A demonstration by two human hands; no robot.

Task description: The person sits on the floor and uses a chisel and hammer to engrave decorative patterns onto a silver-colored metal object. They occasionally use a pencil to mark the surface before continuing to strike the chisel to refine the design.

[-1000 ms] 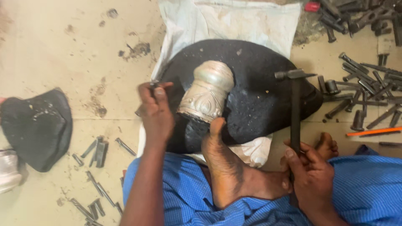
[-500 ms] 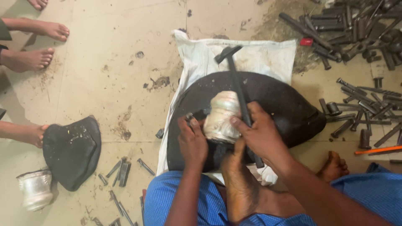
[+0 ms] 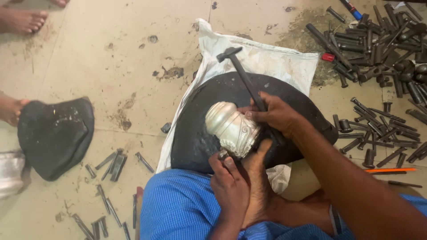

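While the silver pot (image 3: pixel 232 128) lies on its side on the black pad (image 3: pixel 195 138), pinned by a foot (image 3: pixel 255 178), the right hand (image 3: pixel 273 113) grips a hammer (image 3: pixel 242 75) and touches the pot. The left hand (image 3: pixel 229 184) pinches a small punch (image 3: pixel 222 155) at its patterned band. The band looks carved; the rest is plain. More punches (image 3: pixel 378 44) lie on the dusty floor (image 3: pixel 111 53).

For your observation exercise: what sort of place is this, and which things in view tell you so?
Probably a floor-level metalworking workshop. A right hand holds a hammer by an embossed silver vessel resting on a black pad, and steel punches lie heaped on the tiled floor.
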